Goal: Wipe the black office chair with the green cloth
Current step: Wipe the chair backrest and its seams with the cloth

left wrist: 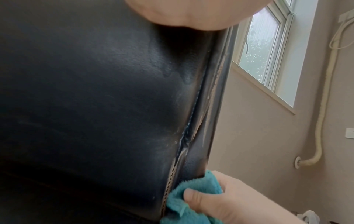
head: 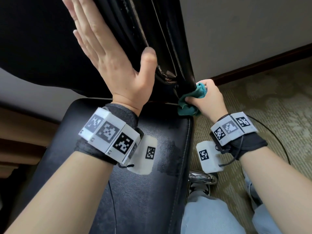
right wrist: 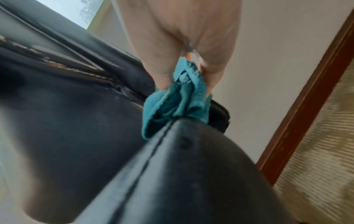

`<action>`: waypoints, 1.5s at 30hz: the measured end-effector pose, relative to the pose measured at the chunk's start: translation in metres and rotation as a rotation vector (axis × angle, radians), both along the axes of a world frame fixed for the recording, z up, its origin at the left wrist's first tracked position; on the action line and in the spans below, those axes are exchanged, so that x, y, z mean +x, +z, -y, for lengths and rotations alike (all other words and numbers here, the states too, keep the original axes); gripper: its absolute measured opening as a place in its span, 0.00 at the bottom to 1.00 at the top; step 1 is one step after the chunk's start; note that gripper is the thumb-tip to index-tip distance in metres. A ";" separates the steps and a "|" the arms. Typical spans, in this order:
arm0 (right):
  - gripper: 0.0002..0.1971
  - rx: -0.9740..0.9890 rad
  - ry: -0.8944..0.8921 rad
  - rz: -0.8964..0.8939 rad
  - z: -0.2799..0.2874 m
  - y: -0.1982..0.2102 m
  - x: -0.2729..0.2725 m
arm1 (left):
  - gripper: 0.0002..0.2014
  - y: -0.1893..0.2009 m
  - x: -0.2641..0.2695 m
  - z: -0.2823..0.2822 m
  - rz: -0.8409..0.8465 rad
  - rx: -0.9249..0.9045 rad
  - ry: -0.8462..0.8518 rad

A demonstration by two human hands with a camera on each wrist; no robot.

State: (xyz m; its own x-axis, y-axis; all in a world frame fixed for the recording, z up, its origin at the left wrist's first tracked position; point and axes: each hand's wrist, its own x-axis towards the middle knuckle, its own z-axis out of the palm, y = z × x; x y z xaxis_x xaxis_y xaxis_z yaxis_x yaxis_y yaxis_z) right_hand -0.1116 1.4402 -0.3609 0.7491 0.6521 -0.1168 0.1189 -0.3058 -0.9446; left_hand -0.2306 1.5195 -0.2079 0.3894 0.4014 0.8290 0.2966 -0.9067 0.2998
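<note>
The black office chair (head: 145, 183) fills the middle of the head view, its seat below and its worn backrest (head: 152, 39) rising above. My left hand (head: 108, 53) lies flat and open against the front of the backrest (left wrist: 95, 91), fingers straight. My right hand (head: 209, 100) grips the bunched green cloth (head: 190, 102) and presses it to the backrest's lower right edge, just above the seat. The left wrist view shows the cloth (left wrist: 191, 200) against the cracked seam. In the right wrist view the cloth (right wrist: 178, 100) sits between hand and seat edge.
A pale wall with a dark wooden skirting board (head: 263, 65) runs right of the chair above patterned carpet (head: 270, 107). A chrome chair base leg (head: 202, 178) and my shoe show below the seat. A window (left wrist: 268, 50) and wall pipe (left wrist: 323, 91) lie behind the chair.
</note>
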 end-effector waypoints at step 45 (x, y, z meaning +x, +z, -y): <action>0.34 0.198 0.015 -0.139 0.005 0.023 -0.023 | 0.43 0.003 0.000 0.007 0.005 -0.070 -0.003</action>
State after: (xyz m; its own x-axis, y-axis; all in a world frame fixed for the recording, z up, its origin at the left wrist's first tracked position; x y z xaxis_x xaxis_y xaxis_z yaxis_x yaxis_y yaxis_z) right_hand -0.1348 1.4349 -0.3379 0.7246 0.6836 -0.0872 -0.0137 -0.1123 -0.9936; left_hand -0.2303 1.5126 -0.2049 0.3866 0.4568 0.8012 0.2918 -0.8847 0.3636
